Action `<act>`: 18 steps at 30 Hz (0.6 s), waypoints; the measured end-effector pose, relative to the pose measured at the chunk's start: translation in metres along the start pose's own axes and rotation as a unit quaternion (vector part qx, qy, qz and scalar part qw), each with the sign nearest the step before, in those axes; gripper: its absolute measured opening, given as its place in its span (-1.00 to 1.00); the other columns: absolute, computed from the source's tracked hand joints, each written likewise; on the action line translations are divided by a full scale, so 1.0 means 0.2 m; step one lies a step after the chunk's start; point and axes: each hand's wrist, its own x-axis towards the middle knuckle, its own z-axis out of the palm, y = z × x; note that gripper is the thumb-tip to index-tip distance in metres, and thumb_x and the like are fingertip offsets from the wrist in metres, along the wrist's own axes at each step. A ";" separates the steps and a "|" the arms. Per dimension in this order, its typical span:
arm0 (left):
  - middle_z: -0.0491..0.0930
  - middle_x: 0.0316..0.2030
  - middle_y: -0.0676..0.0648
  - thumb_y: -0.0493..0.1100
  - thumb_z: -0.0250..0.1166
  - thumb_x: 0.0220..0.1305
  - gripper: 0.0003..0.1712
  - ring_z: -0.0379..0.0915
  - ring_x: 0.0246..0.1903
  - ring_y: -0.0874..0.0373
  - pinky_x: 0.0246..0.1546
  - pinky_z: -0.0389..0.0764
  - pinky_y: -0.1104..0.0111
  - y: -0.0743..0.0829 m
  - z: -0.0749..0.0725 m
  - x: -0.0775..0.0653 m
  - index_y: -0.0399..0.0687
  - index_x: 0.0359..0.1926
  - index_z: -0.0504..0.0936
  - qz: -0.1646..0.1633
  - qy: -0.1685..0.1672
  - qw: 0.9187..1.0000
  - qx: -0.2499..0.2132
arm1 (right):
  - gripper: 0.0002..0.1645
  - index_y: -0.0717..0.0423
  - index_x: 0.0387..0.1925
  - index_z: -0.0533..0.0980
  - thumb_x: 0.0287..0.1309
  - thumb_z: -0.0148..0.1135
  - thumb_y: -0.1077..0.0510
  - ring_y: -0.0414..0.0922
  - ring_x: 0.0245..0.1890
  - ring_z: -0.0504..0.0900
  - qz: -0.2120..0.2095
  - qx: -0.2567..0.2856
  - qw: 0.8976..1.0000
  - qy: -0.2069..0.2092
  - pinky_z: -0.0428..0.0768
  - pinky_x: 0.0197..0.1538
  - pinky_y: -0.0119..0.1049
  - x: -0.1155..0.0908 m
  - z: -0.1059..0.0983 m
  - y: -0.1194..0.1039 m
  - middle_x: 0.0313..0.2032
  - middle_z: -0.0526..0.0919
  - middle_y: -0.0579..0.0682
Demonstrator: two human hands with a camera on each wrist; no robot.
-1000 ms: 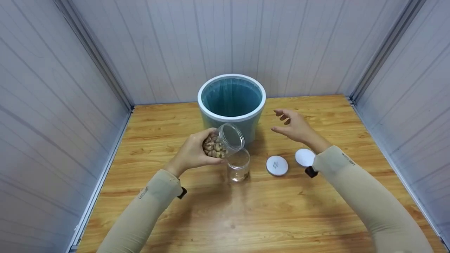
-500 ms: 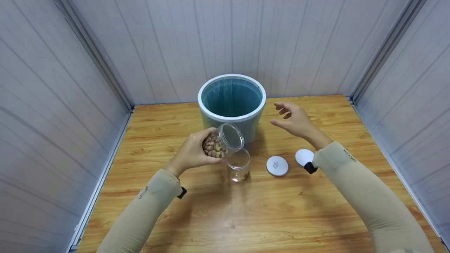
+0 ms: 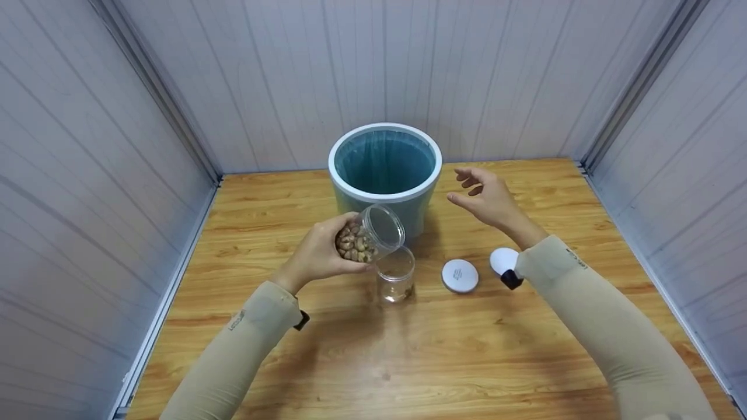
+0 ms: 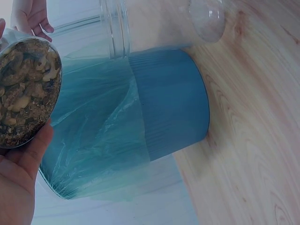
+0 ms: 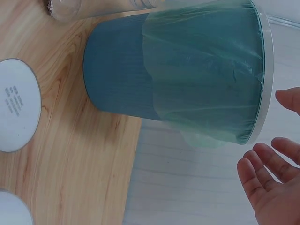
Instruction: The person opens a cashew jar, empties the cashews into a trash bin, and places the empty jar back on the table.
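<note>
My left hand (image 3: 320, 252) grips a clear plastic jar (image 3: 385, 226), tilted with its mouth to the right. Brown nuts in shells (image 3: 355, 244) lie in its lower part; through its base in the left wrist view, nut pieces (image 4: 26, 89) and fine crumbs show. A second clear jar (image 3: 395, 283) stands upright on the table, its mouth right beneath the tilted rim, with a few dark bits low inside. To the right of the bin, my right hand (image 3: 487, 197) hovers with loosely bent fingers and holds nothing. Its palm and fingers (image 5: 274, 166) show in the right wrist view, beside the bin's rim.
Behind the jars stands a blue-green bin (image 3: 350, 192) with a white rim and a thin liner bag (image 4: 103, 136). Two white round lids (image 3: 460, 276) lie on the wooden table (image 3: 373, 361) to the right. Pale panel walls enclose the back and both sides.
My right hand has risen slightly, away from me, over the last second. The left hand and its tilted jar have barely moved, and the nuts look the same.
</note>
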 end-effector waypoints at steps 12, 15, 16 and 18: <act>0.75 0.12 -0.05 -0.09 0.83 -0.13 -0.02 0.69 0.09 0.10 0.22 0.73 0.13 0.00 0.00 0.01 -0.13 0.35 0.60 0.005 0.003 1.000 -0.008 | -0.27 0.24 0.49 0.45 0.42 0.44 0.09 0.20 0.29 0.57 0.046 0.033 0.998 -0.006 0.58 0.28 -0.09 0.03 0.02 -0.06 0.30 0.59 0.27; 0.75 0.12 -0.06 -0.07 0.84 -0.13 -0.01 0.69 0.09 0.10 0.23 0.73 0.14 0.00 0.00 0.01 -0.15 0.35 0.59 0.008 0.003 1.000 -0.006 | -0.26 0.24 0.50 0.44 0.42 0.43 0.07 0.17 0.30 0.56 0.055 0.039 0.998 -0.005 0.59 0.26 -0.13 0.04 0.03 -0.08 0.33 0.57 0.26; 0.75 0.13 -0.07 -0.07 0.84 -0.13 0.00 0.69 0.09 0.10 0.23 0.73 0.14 0.00 0.00 0.01 -0.16 0.35 0.59 0.008 0.003 1.000 -0.005 | -0.26 0.24 0.50 0.44 0.42 0.43 0.06 0.17 0.31 0.56 0.058 0.041 0.997 -0.005 0.59 0.26 -0.13 0.05 0.03 -0.08 0.34 0.57 0.26; 0.75 0.13 -0.08 -0.08 0.84 -0.13 0.00 0.69 0.10 0.09 0.23 0.73 0.14 0.00 -0.01 0.01 -0.17 0.36 0.59 0.007 0.004 1.000 -0.003 | -0.25 0.24 0.51 0.43 0.43 0.43 0.05 0.17 0.32 0.55 0.066 0.043 0.997 -0.005 0.61 0.28 -0.11 0.06 0.03 -0.09 0.35 0.55 0.26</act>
